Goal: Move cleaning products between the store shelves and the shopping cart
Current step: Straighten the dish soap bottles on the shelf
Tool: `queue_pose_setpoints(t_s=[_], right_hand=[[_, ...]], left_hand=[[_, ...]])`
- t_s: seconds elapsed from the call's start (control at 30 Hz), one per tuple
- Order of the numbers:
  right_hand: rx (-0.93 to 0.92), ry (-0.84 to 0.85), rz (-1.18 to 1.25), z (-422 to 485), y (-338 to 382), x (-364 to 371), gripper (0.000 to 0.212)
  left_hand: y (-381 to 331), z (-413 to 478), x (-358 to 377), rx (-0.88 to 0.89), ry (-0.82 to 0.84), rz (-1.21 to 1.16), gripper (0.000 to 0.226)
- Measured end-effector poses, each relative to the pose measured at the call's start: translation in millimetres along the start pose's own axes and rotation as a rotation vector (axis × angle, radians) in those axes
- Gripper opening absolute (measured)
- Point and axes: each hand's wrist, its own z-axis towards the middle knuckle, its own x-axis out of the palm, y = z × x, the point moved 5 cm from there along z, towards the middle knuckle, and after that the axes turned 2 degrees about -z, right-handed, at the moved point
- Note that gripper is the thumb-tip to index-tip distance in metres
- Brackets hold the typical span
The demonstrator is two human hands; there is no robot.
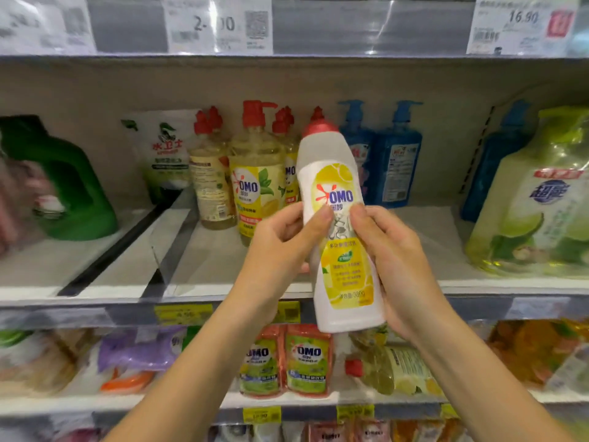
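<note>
A white OMO cleaner bottle (338, 186) with a red cap and a yellow lemon label is held upright in front of the middle shelf (223, 290). My left hand (280, 247) grips its left side, thumb on the label. My right hand (395, 256) wraps round its right side and back, thumb pressed on the label next to the left thumb. Behind it on the shelf stand yellow OMO dish-soap bottles (255, 173) with red pumps. No shopping cart is in view.
Blue pump bottles (395, 161) stand right of the yellow ones, a large pale green jug (535, 199) at far right, a green jug (63, 180) at far left, a white refill pouch (165, 154) between. Red OMO pouches (287, 362) and a lying bottle (389, 371) fill the shelf below.
</note>
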Motion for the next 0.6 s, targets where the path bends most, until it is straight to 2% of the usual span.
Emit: queue_pose_setpoints(t_s=[0.17,0.4,0.6], right_hand=[[-0.011,0.108,0.022,-36,12,24,0.035],[0.028,0.364,0.116,-93,33,72,0.03],[0.034,0.488,0.156,-141,43,125,0.031]], left_hand=[[-25,-52,-8,0.057,-0.084,0.076,0.029],[-72,-142,-20,0.113,-0.293,0.128,0.029],[-111,-210,-45,0.195,-0.423,0.182,0.031]])
